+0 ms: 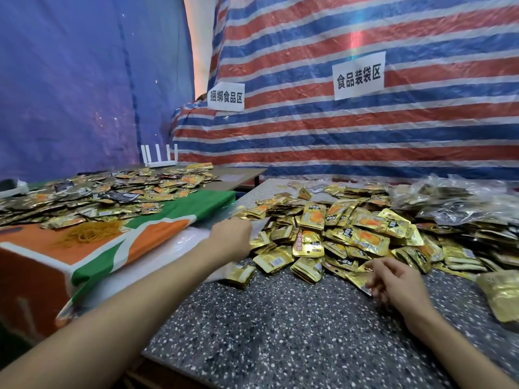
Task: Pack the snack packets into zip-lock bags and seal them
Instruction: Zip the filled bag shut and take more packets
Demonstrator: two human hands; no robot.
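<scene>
Nearest to the camera the speckled table (252, 332) is bare stone, a free working place in front of the heap of gold packets (351, 234), which are the things to be packed. At the near edge of the heap the right hand (393, 279) has its thumb and fingers curled on one packet (357, 279). It seems to pinch it, probably to lift it out as the next one for a bag. To the right of the heap, at the border of the view, lies a flat gold bundle (502, 296). I judge it may be a bag already filled, but it is cut off. At the left edge of the heap the left hand (231, 234) is stretched forward with its back to the camera. Its fingers are hidden, so I cannot tell if it grips something. A blurred clear film (259, 220) just beyond it may be an empty zip-lock bag, kept close so that packets go in with a short way. Behind the heap on the right, clear bags (449, 200) with dark and gold content are piled, likely finished ones put away from the working hands. Left of the heap an orange and green cloth (168, 217) carries a second spread of packets (98, 192) and a bunch of yellow rubber bands (90, 233). Far behind the heap hangs a striped tarp (337, 141) with a paper sign (359, 75).
</scene>
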